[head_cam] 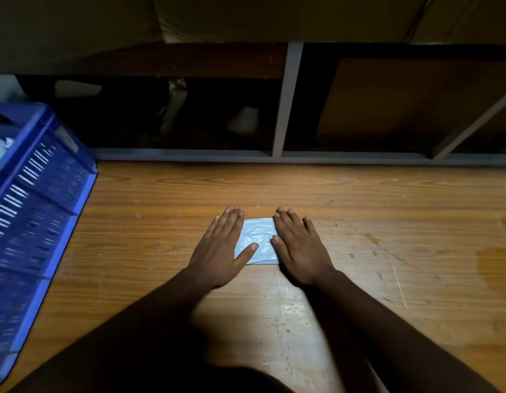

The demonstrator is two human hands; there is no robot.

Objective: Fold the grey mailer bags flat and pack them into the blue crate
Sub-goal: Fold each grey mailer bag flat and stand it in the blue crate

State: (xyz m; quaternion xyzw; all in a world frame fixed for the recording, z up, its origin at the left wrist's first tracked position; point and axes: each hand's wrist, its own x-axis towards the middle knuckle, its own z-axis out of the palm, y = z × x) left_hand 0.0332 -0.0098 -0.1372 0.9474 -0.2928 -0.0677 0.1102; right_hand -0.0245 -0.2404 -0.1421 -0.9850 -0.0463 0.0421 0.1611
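Observation:
A small folded grey mailer bag (257, 241) lies flat on the wooden table (387, 251), in the middle of the view. My left hand (222, 248) presses flat on its left side, fingers straight, thumb resting on the bag. My right hand (298, 245) presses flat on its right side the same way. Only the strip of bag between the hands shows. The blue crate (33, 211) stands at the table's left edge, slatted wall facing me, with something pale inside near its far end.
A grey metal shelf frame (285, 109) runs along the table's back edge, with dark compartments and a brown cardboard sheet (410, 103) behind it. Bare wood lies to the right of the hands, with a darker stain (492, 265) near the right edge.

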